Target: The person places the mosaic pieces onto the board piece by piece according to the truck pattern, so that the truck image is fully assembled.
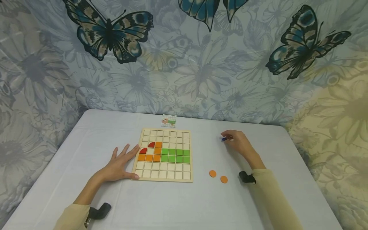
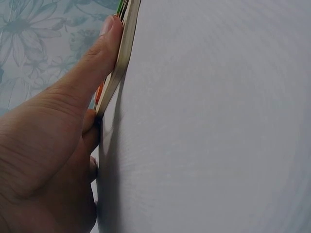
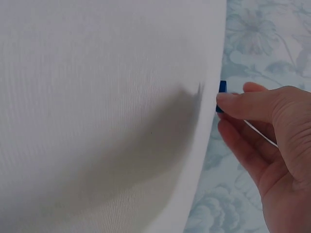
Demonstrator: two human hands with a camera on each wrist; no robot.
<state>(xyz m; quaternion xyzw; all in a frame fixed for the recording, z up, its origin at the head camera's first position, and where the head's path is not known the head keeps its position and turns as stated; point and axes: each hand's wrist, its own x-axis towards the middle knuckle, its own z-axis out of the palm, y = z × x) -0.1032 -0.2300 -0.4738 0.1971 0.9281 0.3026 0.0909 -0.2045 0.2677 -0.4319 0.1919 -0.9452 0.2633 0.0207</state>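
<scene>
My left hand (image 1: 118, 166) lies with fingers spread at the left edge of a wooden grid board (image 1: 163, 180). In the left wrist view its thumb (image 2: 95, 60) rests along the board's rim. Red quarter-round tiles (image 1: 151, 144), orange square tiles (image 1: 149, 157) and green square tiles (image 1: 172, 159) fill some of the board's cells. To the right of the board, my right hand (image 1: 238, 140) pinches a small blue tile (image 3: 222, 90) between thumb and fingertips, over the white table.
Two orange discs (image 1: 212, 173) lie on the white table (image 1: 201, 207) right of the board's lower corner. Behind the board is a small picture card (image 1: 169, 121) with a gridded coloured pattern. A wall hanging with butterflies (image 1: 109, 33) rises beyond the table's far edge.
</scene>
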